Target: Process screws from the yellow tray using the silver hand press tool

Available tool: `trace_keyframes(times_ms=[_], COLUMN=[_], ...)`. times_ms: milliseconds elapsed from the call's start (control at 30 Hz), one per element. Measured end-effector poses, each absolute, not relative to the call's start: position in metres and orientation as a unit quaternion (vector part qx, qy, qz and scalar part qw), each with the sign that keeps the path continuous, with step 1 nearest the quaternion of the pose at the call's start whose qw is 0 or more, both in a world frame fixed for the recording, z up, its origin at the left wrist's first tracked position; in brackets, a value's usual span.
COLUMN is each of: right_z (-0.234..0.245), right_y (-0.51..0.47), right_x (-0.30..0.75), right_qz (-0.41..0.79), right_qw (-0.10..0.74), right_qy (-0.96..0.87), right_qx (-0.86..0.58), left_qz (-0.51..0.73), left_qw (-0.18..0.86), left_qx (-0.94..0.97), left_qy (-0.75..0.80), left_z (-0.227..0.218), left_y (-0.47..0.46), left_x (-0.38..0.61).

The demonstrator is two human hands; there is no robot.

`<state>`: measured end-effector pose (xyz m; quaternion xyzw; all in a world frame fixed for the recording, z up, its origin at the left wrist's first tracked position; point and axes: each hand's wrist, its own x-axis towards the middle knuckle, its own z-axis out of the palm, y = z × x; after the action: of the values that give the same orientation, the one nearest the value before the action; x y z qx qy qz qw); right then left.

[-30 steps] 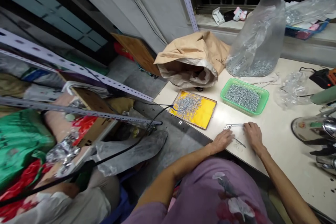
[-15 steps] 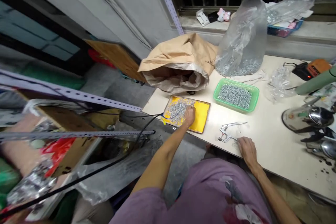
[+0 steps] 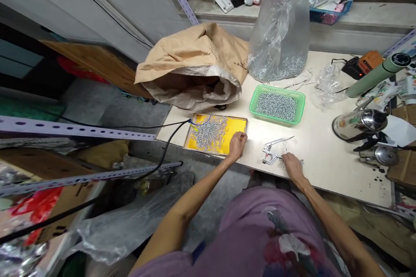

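My left hand (image 3: 237, 145) is over the right edge of a yellow tray (image 3: 235, 125), its thumb and fingers pinched together. Whatever sits between those fingertips is too small to make out. Small silvery metal pins (image 3: 208, 134) lie heaped on the left and middle of the tray. My right hand (image 3: 293, 167) rests low at the table's front, its fingers closed on the handle end of silvery metal hand pliers (image 3: 269, 151). The pliers lie on the table with their handles spread and their jaws toward the left hand.
Behind the tray lies an open brown paper sack (image 3: 195, 69). A green basket (image 3: 276, 106) of similar metal pieces stands near a tall clear plastic bag (image 3: 279, 30). To the right are a steel kettle (image 3: 354, 125) and a green flask (image 3: 377, 75). A black cable (image 3: 169, 145) reaches the tray's left.
My left hand has moved from the heap of pins to the tray's right edge, fingers pinched. My right hand stays by the pliers' handle. The head view has shifted.
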<state>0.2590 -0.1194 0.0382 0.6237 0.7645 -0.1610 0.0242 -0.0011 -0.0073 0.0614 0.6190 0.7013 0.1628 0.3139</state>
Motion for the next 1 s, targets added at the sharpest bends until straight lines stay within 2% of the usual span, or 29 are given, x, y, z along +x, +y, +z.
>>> trace_keyframes(times_ms=[167,433,600,867,933,1000], right_z=[0.043,0.039,0.028,0.03,0.046,0.069], right_y=[-0.124,-0.115,-0.098,-0.066,-0.051,-0.033], right_x=[0.285,0.28,0.226,0.203,0.205,0.21], right_qz=[-0.122,-0.124,-0.183,-0.165,-0.165,-0.16], right_qw=[-0.004,0.037,-0.007,-0.034,-0.08,-0.169], right_qy=[0.765,0.763,0.843,0.872,0.862,0.825], right_qx=[0.632,0.634,0.506,0.46,0.472,0.515], left_qz=[0.198,0.238,0.243,0.226,0.233,0.24], left_qw=[0.506,0.61,0.625,0.601,0.599,0.601], left_qx=[0.434,0.278,0.226,0.223,0.215,0.206], left_qy=[0.719,0.702,0.707,0.734,0.735,0.734], left_z=[0.049,0.051,0.053,0.049,0.049,0.05], left_y=[-0.046,-0.069,-0.082,-0.099,-0.1,-0.098], left_x=[0.037,0.05,0.044,0.029,0.029,0.033])
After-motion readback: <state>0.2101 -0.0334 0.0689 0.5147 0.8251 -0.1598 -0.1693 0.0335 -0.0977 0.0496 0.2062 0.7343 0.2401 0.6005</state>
